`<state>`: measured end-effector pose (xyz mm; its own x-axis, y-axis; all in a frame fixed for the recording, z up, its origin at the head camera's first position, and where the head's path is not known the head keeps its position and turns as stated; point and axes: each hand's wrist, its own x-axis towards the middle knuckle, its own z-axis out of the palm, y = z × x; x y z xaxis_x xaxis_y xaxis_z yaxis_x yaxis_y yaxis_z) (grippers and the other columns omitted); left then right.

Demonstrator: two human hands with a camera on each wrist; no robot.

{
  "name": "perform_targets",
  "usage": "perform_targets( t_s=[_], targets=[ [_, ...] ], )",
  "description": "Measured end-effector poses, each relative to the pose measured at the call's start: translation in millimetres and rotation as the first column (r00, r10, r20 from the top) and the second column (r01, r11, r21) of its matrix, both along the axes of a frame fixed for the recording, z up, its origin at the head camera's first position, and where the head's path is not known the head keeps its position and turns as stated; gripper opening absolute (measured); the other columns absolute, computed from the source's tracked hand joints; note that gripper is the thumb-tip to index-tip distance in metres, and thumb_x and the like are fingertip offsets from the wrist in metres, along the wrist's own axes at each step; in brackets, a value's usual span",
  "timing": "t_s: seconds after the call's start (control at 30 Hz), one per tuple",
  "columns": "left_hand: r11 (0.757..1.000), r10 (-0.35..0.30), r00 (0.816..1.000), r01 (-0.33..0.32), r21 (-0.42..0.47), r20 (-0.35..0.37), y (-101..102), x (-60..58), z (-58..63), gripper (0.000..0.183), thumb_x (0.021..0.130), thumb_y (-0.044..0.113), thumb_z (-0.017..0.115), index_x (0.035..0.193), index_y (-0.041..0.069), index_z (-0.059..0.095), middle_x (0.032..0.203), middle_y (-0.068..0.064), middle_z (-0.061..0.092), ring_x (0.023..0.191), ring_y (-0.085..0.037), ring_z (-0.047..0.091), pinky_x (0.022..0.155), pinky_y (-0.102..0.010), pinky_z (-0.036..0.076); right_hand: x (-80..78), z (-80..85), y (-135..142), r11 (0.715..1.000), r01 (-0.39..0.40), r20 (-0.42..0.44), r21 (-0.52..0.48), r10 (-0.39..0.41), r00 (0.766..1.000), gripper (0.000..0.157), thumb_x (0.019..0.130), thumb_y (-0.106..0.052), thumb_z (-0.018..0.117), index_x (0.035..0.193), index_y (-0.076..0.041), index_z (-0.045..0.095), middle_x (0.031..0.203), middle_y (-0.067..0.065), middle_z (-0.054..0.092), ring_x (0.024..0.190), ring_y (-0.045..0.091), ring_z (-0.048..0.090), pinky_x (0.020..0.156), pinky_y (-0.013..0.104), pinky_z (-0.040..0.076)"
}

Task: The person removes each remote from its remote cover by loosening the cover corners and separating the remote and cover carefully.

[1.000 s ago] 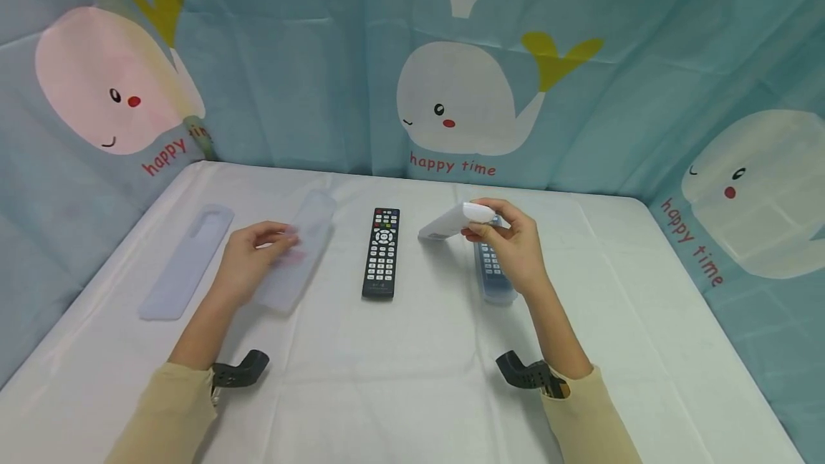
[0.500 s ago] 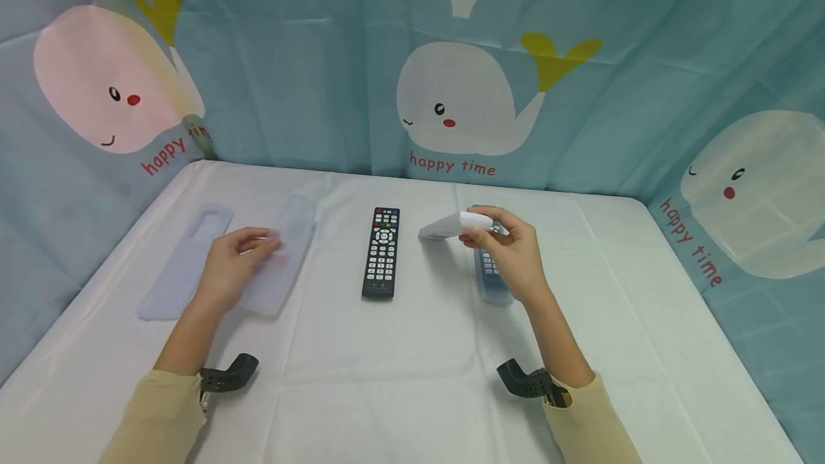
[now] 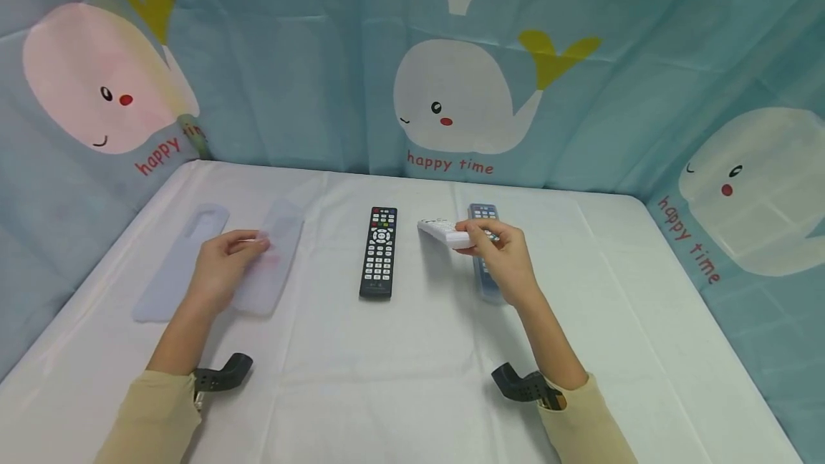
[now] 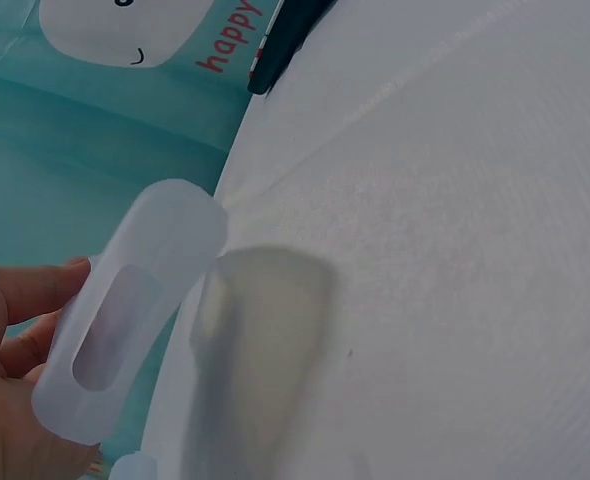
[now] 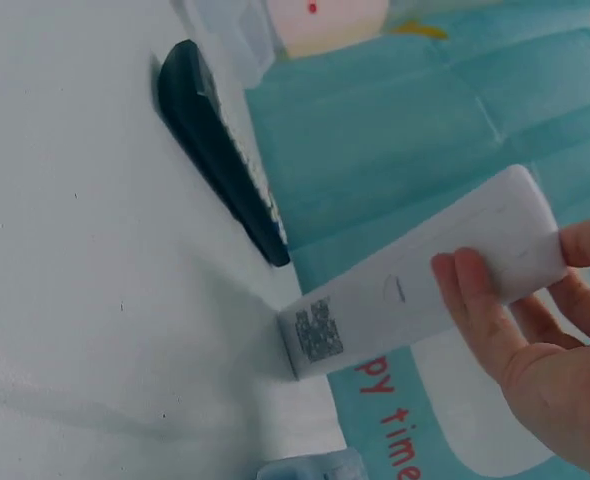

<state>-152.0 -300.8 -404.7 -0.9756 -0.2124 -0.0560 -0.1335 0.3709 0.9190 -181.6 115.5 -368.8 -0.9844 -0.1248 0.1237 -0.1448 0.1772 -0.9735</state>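
Two hands, two items held above the white-clothed worktop

The left hand (image 3: 219,271) pinches a translucent frosted silicone remote sleeve (image 3: 271,253) at the worktop's (image 3: 412,378) left. The right hand (image 3: 503,260) grips a white rectangular remote control (image 3: 443,233), tilted, far end touching the cloth, between a black button-covered remote (image 3: 379,253) and a sleeved dark remote (image 3: 483,217)

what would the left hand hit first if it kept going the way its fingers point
Probably nothing new: the left hand already holds the clear silicone cover; beyond it, toward the black remote, only bare tablecloth shows, though depth is unclear.
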Motion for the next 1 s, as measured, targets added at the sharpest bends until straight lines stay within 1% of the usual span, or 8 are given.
perform_targets(
  t_s=[0.1, 0.23, 0.43, 0.53, 0.8, 0.87, 0.93, 1.0],
  targets=[
    [1.0, 0.014, 1.0, -0.014, 0.016, 0.008, -3.6, -0.3, -1.0, 0.051, 0.107, 0.024, 0.065, 0.142, -0.012, 0.055, 0.088, 0.024, 0.07, 0.082, 0.012, 0.058, 0.072, -0.008, 0.048, 2.0, 1.5, -2.2, 1.0, 0.014, 0.034, 0.025, -0.015, 0.999, 0.029, 0.108, -0.01, 0.058, 0.12, 0.014, 0.07, 0.146, 0.024, 0.057, 0.109, 0.031, 0.07, 0.087, 0.021, 0.061],
    [0.999, 0.028, 1.0, -0.028, 0.031, 0.013, -8.4, -1.5, -3.0, 0.051, 0.106, 0.022, 0.065, 0.142, -0.013, 0.054, 0.085, 0.029, 0.067, 0.08, 0.012, 0.059, 0.071, -0.009, 0.049, 3.6, 2.2, -4.2, 0.999, 0.022, 0.077, 0.033, -0.025, 0.997, 0.028, 0.106, -0.009, 0.061, 0.12, 0.013, 0.07, 0.15, 0.024, 0.053, 0.11, 0.033, 0.067, 0.085, 0.018, 0.059],
    [1.0, 0.03, 0.999, -0.03, 0.006, 0.041, -15.5, -2.1, -4.5, 0.053, 0.107, 0.023, 0.064, 0.143, -0.013, 0.053, 0.082, 0.033, 0.063, 0.077, 0.01, 0.059, 0.069, -0.012, 0.049, 3.3, 0.4, -4.4, 0.997, 0.01, 0.148, 0.077, -0.021, 0.989, 0.03, 0.102, -0.009, 0.065, 0.128, 0.007, 0.069, 0.156, 0.02, 0.046, 0.104, 0.027, 0.064, 0.089, 0.029, 0.061],
    [1.0, 0.029, 0.998, -0.029, -0.002, 0.052, -18.6, -1.5, -4.8, 0.054, 0.107, 0.023, 0.063, 0.144, -0.014, 0.051, 0.082, 0.033, 0.061, 0.076, 0.01, 0.06, 0.068, -0.013, 0.05, 2.6, -0.8, -5.1, 0.993, -0.001, 0.175, 0.115, -0.019, 0.984, 0.036, 0.101, -0.009, 0.067, 0.135, 0.002, 0.066, 0.155, 0.019, 0.047, 0.102, 0.027, 0.064, 0.088, 0.029, 0.061],
    [0.999, 0.039, 0.995, -0.039, -0.008, 0.088, -26.3, -2.6, -7.7, 0.058, 0.108, 0.027, 0.062, 0.148, -0.013, 0.049, 0.083, 0.03, 0.06, 0.078, 0.011, 0.058, 0.072, -0.013, 0.049, 2.0, -4.0, -11.2, 0.98, -0.045, 0.26, 0.196, -0.007, 0.966, 0.053, 0.098, -0.007, 0.068, 0.149, -0.004, 0.055, 0.152, 0.025, 0.05, 0.105, 0.031, 0.068, 0.095, 0.041, 0.061],
    [0.999, 0.041, 0.994, -0.039, -0.023, 0.103, -28.5, -3.3, -8.2, 0.06, 0.108, 0.03, 0.061, 0.15, -0.011, 0.048, 0.085, 0.029, 0.059, 0.081, 0.011, 0.057, 0.073, -0.013, 0.047, 1.9, -5.4, -12.2, 0.975, -0.055, 0.286, 0.213, -0.009, 0.958, 0.055, 0.098, -0.007, 0.068, 0.151, -0.005, 0.054, 0.152, 0.026, 0.05, 0.107, 0.032, 0.067, 0.095, 0.041, 0.061],
    [0.998, 0.042, 0.992, -0.038, -0.042, 0.118, -30.5, -3.5, -8.3, 0.061, 0.109, 0.031, 0.06, 0.152, -0.01, 0.047, 0.09, 0.025, 0.061, 0.084, 0.01, 0.055, 0.079, -0.019, 0.049, 1.8, -7.0, -13.1, 0.971, -0.065, 0.302, 0.229, -0.007, 0.953, 0.056, 0.097, -0.007, 0.068, 0.152, -0.005, 0.053, 0.151, 0.027, 0.05, 0.112, 0.033, 0.066, 0.095, 0.041, 0.06],
    [0.998, 0.043, 0.99, -0.036, -0.053, 0.132, -31.4, -3.0, -8.6, 0.062, 0.11, 0.033, 0.057, 0.153, -0.009, 0.045, 0.102, 0.011, 0.066, 0.091, 0.002, 0.056, 0.09, -0.032, 0.054, 1.3, -9.6, -13.5, 0.969, -0.075, 0.312, 0.233, -0.001, 0.95, 0.056, 0.097, -0.007, 0.068, 0.151, -0.004, 0.053, 0.15, 0.027, 0.051, 0.117, 0.035, 0.064, 0.094, 0.04, 0.06]
  ],
)
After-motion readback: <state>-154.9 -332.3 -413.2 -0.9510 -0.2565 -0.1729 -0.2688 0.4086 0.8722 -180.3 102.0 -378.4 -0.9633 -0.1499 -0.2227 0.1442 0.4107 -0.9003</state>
